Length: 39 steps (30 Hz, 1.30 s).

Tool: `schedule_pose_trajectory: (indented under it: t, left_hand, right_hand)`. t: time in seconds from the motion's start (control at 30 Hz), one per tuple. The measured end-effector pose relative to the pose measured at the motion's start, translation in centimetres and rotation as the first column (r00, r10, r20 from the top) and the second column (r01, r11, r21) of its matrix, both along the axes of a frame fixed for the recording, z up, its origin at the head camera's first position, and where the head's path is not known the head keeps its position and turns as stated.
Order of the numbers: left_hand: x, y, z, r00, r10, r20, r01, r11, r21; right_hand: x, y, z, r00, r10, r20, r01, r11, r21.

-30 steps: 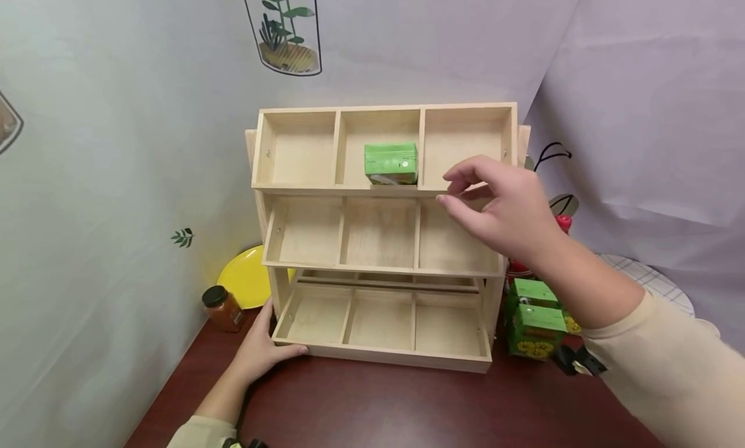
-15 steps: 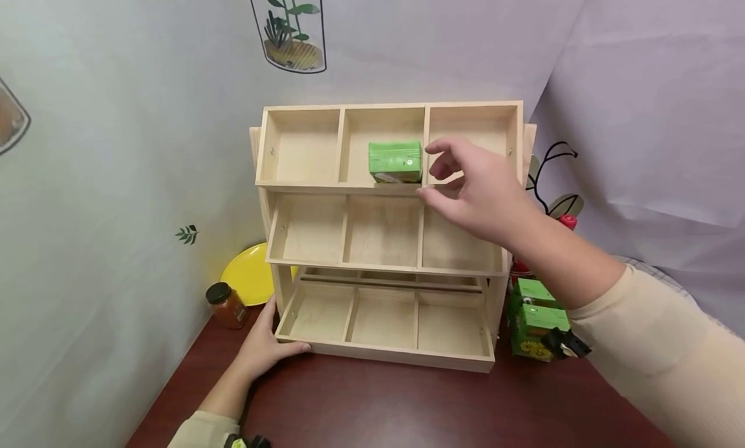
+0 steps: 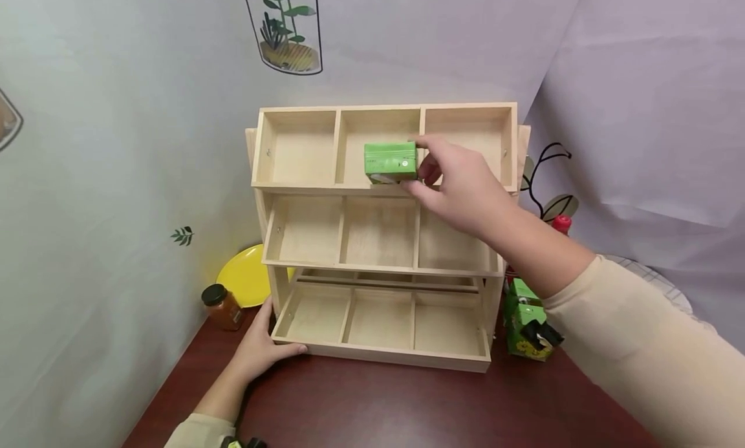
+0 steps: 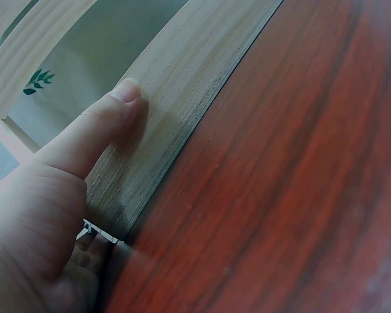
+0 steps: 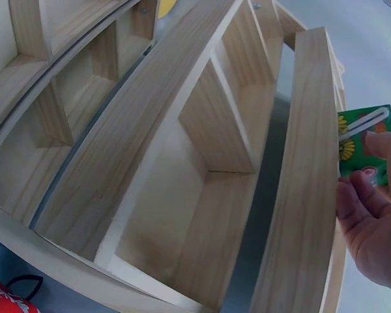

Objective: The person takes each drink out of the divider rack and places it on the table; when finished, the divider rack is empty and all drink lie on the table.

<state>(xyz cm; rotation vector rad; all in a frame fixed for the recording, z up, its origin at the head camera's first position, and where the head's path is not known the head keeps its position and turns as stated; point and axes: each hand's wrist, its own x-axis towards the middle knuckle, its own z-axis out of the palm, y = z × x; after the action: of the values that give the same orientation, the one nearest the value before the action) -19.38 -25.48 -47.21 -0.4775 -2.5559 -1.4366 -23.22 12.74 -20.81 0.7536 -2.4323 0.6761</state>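
A green drink carton point(image 3: 388, 160) lies in the middle compartment of the top tier of a wooden three-tier shelf point(image 3: 378, 356). My right hand point(image 3: 460, 186) pinches its right end, thumb at the lower front and index finger on top. The right wrist view shows the carton point(image 5: 376, 162) with yellow flowers and a straw on its side; the thumb and fingers touch it. At the shelf's lower left corner, my left hand point(image 3: 259, 354) grips the bottom tier. In the left wrist view, the thumb point(image 4: 101, 124) presses on the front board, while the other fingers are mostly hidden.
Right of the shelf stand several green cartons point(image 3: 526, 319), partly behind my arm, and a red-capped bottle point(image 3: 561, 225). A jar with a black lid point(image 3: 222, 308) and a yellow plate point(image 3: 244, 277) are at the left. Walls rise close behind and at the left.
My right hand has moved left from the top right compartment to the drink carton and closed its fingers on the end. The carton stays in place. My left hand has not moved.
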Motion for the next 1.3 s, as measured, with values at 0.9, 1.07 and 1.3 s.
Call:
schedule_pose_trajectory:
  t: [0.9, 1.07, 1.3]
  left_hand:
    - [0.1, 0.0, 0.0, 1.0, 0.003, -0.001, -0.003, 1.0, -0.015]
    - [0.2, 0.1, 0.1, 1.0, 0.009, 0.007, -0.008, 1.0, -0.028]
    - [0.2, 0.1, 0.1, 1.0, 0.002, 0.004, -0.002, 1.0, -0.014]
  right_hand:
    - [-0.2, 0.4, -1.0, 0.988, 0.048, -0.145, -0.065, 0.991, -0.115]
    - [0.2, 0.5, -0.9, 0.985, 0.053, -0.166, -0.077, 0.987, -0.143]
    - [1.4, 0.3, 0.0, 0.972, 0.065, -0.226, -0.096, 0.987, -0.13]
